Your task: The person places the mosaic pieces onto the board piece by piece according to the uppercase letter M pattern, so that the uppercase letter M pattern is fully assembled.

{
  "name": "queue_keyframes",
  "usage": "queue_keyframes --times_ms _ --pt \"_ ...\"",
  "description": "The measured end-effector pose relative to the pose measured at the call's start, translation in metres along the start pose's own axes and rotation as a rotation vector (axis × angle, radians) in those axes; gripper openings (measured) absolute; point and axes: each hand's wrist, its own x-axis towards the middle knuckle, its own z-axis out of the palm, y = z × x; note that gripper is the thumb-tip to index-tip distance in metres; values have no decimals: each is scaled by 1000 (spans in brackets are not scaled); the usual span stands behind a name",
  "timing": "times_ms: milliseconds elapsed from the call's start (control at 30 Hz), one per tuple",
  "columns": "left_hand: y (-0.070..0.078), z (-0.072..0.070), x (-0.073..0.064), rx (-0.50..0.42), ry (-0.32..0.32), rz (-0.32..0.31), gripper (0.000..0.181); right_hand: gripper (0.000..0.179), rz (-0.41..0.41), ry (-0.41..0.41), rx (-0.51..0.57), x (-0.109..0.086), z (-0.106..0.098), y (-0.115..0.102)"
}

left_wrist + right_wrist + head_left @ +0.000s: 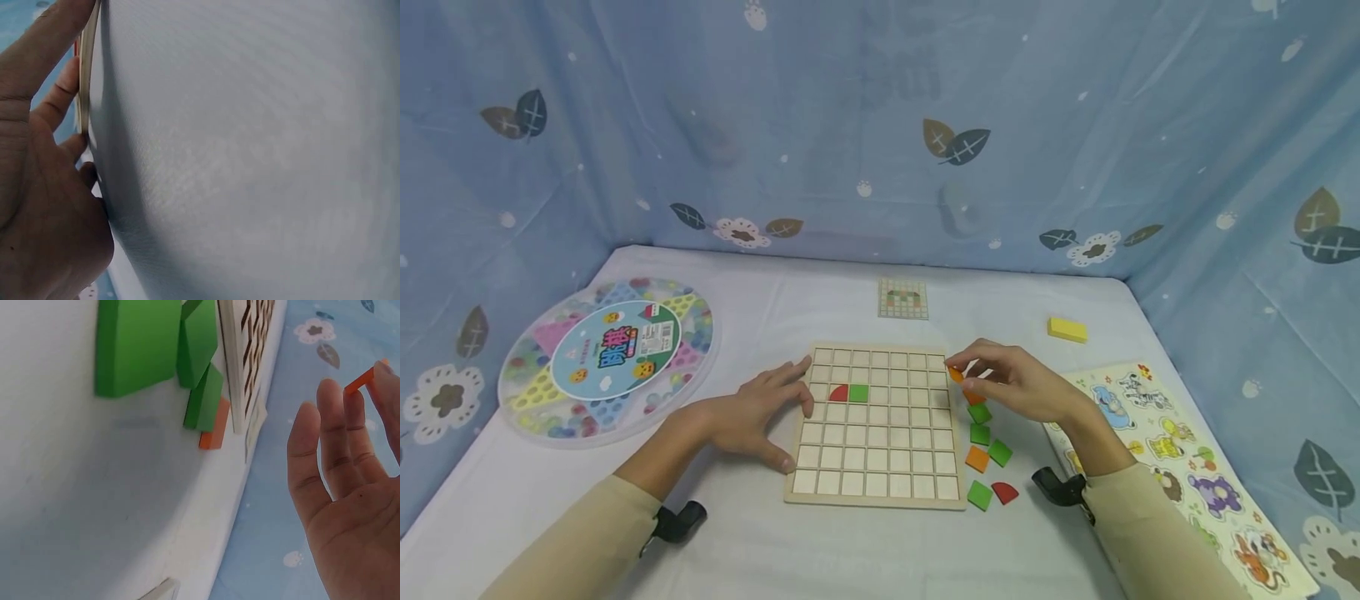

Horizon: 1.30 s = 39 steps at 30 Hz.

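A wooden grid board (877, 459) lies flat on the white table. On it, side by side in its upper left part, are a red quarter-circle tile (838, 393) and a green square tile (858, 393). My left hand (748, 418) rests along the board's left edge, fingers spread and touching the rim. Just off the upper right corner, my right hand (1022, 385) pinches an orange tile (955, 375) between thumb and fingertip; the right wrist view shows the same orange tile (360, 381) held above the table. Loose green tiles (979, 495), orange tiles (977, 458) and a red quarter-circle (1005, 492) lie right of the board.
Behind the board lies a small pattern card (903, 312). A round marble-game box (617, 350) is at the left. To the right are a yellow block (1067, 329) and an animal sticker sheet (1180, 475), partly under the right forearm. Blue curtains hang around the table.
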Motion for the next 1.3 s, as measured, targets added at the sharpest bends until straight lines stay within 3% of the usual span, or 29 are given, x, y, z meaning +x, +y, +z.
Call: queue_keyframes --times_ms 533,1300 --pt "1 -1 0 -6 2 19 64 33 -60 -29 4 28 13 -2" --pt "-1 0 1 -17 3 33 64 34 -62 -118 -78 62 34 -13"
